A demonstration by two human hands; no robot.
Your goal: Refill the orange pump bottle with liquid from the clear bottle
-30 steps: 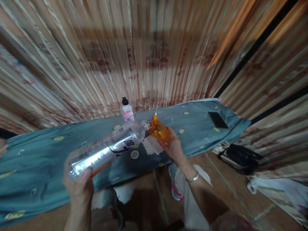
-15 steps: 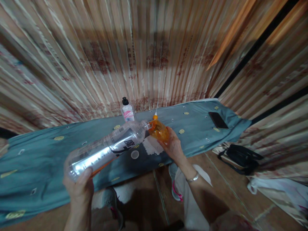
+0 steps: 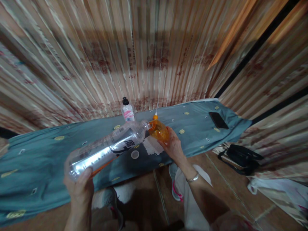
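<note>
My left hand [image 3: 80, 186] is closed around the base of a large clear plastic bottle [image 3: 122, 144] with a silver label. It lies nearly level, its neck toward the right. My right hand [image 3: 173, 145] grips a small orange see-through bottle [image 3: 159, 131], tilted with its mouth up and to the left. The two mouths meet, or nearly so; I cannot tell whether one sits inside the other. Just behind the orange bottle is an orange cap with a thin white nozzle [image 3: 155, 116]. Below the necks, a small white cap [image 3: 135, 154] lies beside a crumpled white tissue [image 3: 152, 146].
A clear bottle with a black top and pink label [image 3: 127, 110] stands at the back of the cloth-covered bench [image 3: 55, 154]. A dark phone [image 3: 218, 120] lies on the right end. On the floor to the right sits a black bag [image 3: 243, 157]. A striped curtain [image 3: 154, 57] hangs behind.
</note>
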